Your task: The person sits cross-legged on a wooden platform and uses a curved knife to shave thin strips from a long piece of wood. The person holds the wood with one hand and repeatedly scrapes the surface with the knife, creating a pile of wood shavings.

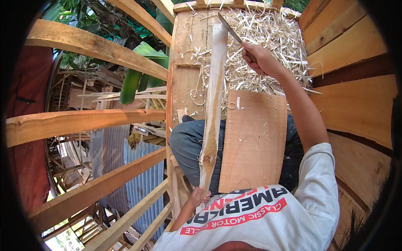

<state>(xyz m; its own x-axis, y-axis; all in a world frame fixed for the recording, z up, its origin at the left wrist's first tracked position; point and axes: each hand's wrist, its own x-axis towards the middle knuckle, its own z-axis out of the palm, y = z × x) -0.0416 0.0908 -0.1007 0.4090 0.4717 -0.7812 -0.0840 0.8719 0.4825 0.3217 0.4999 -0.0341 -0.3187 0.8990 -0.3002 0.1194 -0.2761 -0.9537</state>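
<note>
My right hand (260, 59) is closed round the handle of a knife (228, 27), its blade slanting up and left by the far end of a long, pale length of wood (212, 90). That wood runs from near my body to the far side of the floor, with a brownish knot toward its near end. My left hand (197, 198) grips the near, narrower end, close to my shirt. Across my lap lies a flat wooden board (254, 138), right of the pale wood.
Curled wood shavings (268, 46) cover much of the plank floor (184, 46) ahead. Plank walls (351, 108) rise at the right. Along the left stand wooden rails (83, 125), with leaves (144, 71) and corrugated metal sheets (144, 167) beyond them.
</note>
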